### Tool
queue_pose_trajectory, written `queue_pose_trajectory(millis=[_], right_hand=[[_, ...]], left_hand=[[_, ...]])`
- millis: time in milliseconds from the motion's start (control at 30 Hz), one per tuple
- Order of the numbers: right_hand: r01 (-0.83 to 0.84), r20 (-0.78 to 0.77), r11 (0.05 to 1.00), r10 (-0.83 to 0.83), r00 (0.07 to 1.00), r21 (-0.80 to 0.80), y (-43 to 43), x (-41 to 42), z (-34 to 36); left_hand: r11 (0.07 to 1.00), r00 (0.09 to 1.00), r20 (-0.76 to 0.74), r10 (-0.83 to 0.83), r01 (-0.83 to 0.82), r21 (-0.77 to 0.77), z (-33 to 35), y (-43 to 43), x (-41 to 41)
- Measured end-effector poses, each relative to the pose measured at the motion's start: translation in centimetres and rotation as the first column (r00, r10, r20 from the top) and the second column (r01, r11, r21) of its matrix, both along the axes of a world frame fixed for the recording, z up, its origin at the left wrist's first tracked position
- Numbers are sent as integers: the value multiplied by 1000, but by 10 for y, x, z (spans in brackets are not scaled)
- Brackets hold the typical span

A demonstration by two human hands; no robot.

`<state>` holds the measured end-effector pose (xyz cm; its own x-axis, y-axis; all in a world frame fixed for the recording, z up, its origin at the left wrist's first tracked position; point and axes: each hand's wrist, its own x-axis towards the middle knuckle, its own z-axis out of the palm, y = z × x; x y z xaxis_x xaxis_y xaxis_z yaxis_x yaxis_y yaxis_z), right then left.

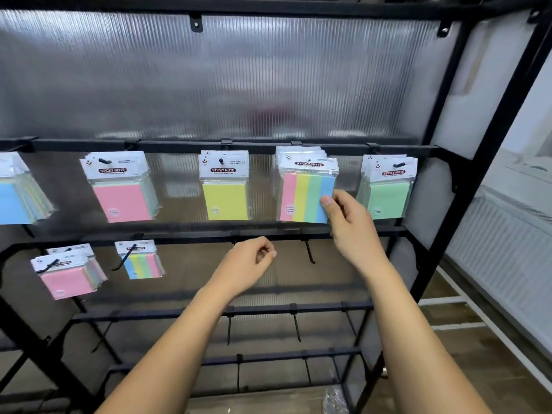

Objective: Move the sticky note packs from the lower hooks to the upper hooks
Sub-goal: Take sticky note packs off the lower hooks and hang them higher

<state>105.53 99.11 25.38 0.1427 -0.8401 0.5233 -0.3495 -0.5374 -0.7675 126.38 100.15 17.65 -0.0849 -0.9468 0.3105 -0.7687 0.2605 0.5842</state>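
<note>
Black wire hooks (294, 324) on the lowest rails project toward you, nearest your forearms.

Your left hand (251, 264) is raised in front of the lower rail, its fingers curled in toward the thumb and holding nothing. Just to its right hangs a black lower hook (309, 249).

Your right hand (349, 225) pinches the lower right corner of the multicolour striped sticky note pack (304, 192): the thumb lies on the blue stripe at the front and the fingers are behind. The pack is at the fourth upper hook position, in front of further packs. Its long axis is vertical, header card up, printed face toward you, and the stripes run top to bottom. Whether its hanging hole is seated on the hook cannot be told.

On the lower rail at far left hang a pink sticky note pack (67, 279) and a smaller striped pack (142, 264).

The upper rail (179, 144) also carries blue-fronted packs (15, 201), pink-fronted packs (122, 198), yellow-fronted packs (225, 198) and green-fronted packs (385, 198), all hanging upright.

Behind everything stands a translucent ribbed plastic panel (209, 79).
</note>
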Motion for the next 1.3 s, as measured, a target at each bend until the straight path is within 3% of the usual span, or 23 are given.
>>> queue_pose_trajectory(millis=[133, 267, 1000, 1300], right_hand=[[13, -27, 1000, -13, 1000, 5, -9, -2, 2], [20, -39, 1000, -20, 999, 21, -18, -5, -6], [43, -37, 994, -39, 999, 99, -27, -5, -13], [127, -13, 980, -126, 992, 150, -31, 3, -34]], left_hand=[[999, 988, 146, 42, -40, -21, -2, -1, 1], [998, 979, 194, 59, -56, -18, -9, 0, 4], [1000, 980, 200, 10, -12, 10, -16, -7, 6], [1000, 976, 215, 22, -24, 7, -20, -2, 5]])
